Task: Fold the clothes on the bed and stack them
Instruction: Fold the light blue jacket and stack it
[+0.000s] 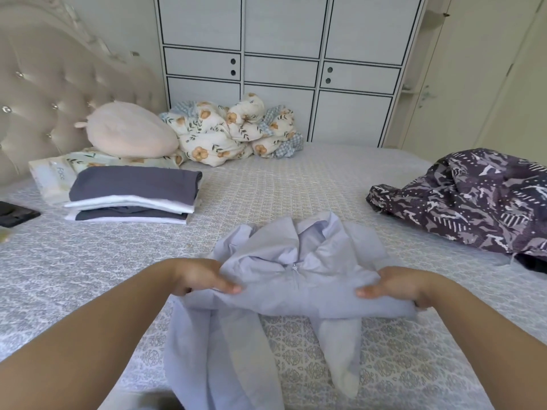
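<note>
A pale lilac collared shirt [299, 261] lies on the bed in front of me, its collar towards the far side and two loose ends trailing towards me. My left hand [201, 276] grips its left edge with the thumb on top. My right hand [399, 285] grips the right edge the same way. A stack of folded clothes [133, 196], grey and white, sits at the left. A dark purple patterned garment [473, 199] lies unfolded at the right.
The bed cover [296, 184] is pale grey with a printed pattern. A pink plush pillow [130, 131] and a bunched floral quilt [233, 131] lie at the far side by the headboard. A dark object [14, 214] rests at the left edge. White wardrobe doors [281, 54] stand behind.
</note>
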